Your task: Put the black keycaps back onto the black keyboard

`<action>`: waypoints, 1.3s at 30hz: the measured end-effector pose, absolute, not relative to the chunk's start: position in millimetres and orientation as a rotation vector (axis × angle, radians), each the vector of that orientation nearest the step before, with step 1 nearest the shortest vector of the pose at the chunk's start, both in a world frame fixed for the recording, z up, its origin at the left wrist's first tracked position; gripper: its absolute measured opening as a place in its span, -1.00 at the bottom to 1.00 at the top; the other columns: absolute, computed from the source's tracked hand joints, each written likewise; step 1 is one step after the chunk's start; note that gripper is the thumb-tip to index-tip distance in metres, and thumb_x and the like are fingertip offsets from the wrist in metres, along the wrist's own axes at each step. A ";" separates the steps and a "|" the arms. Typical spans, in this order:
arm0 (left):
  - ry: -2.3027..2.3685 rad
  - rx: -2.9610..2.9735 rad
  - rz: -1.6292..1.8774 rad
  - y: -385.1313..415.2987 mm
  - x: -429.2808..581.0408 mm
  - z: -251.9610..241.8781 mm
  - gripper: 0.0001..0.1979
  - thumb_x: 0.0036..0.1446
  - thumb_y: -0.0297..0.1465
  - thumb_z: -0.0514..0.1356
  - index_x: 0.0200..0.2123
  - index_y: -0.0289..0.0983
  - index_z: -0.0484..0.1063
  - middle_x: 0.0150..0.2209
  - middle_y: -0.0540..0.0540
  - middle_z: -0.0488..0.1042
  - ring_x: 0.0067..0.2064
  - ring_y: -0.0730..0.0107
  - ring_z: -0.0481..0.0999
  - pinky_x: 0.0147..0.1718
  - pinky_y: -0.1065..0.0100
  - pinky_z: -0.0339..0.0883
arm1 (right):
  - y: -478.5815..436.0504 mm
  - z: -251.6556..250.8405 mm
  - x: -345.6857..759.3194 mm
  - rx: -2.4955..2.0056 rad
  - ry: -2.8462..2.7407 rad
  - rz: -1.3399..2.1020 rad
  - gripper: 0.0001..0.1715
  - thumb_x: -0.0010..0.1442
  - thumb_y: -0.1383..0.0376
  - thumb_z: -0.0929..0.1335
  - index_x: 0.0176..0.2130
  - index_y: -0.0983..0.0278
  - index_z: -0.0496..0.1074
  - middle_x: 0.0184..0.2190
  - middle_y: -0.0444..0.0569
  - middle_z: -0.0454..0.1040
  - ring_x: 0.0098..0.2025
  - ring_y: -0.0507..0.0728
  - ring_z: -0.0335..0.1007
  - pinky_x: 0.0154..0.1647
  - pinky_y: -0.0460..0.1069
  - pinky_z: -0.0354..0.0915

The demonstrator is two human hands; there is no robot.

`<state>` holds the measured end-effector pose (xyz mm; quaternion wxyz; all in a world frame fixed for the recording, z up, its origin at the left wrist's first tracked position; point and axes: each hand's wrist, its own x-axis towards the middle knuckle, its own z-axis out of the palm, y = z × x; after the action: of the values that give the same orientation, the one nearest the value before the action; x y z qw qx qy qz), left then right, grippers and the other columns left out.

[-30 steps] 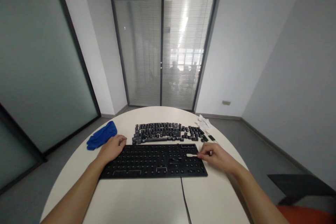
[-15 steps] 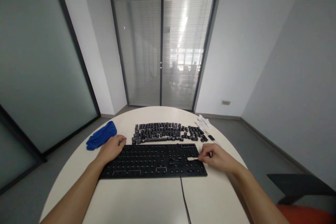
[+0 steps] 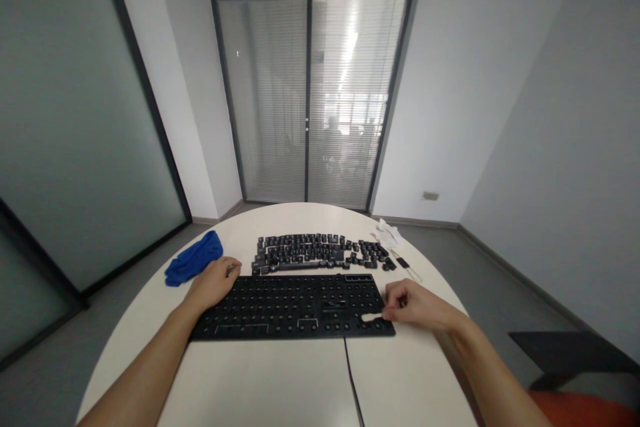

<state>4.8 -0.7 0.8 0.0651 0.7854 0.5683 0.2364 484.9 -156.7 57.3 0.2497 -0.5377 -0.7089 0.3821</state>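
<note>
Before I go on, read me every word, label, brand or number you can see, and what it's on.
No text is readable in this view.
Loose black keycaps: any legends are too small and blurred to read.
Keyboard base: pale outlines, no legible lettering.
Pale flat-tipped stick in the right hand: no lettering visible.

The black keyboard (image 3: 280,310) lies flat (stripped bare), a white swab (image 3: 371,317) over, perhaps touching, its right end.
</note>
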 end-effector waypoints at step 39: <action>1.722 2.359 0.706 -3.1 5.3 4.2 -0.61 0.23 -0.14 0.00 -0.13 -0.20 0.53 -0.02 -0.14 0.54 0.04 0.06 0.48 0.12 0.19 0.24 | -153.1 67.3 482.5 -1.450 -2.116 0.502 -0.64 0.28 0.21 0.27 -0.08 0.24 0.59 -0.21 0.08 0.57 -0.24 0.17 0.44 -0.21 0.01 0.32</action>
<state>5.3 -3.1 4.2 0.0682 0.7833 0.5718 0.2342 482.5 -153.1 67.3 0.2606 -0.5355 -0.7816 0.1855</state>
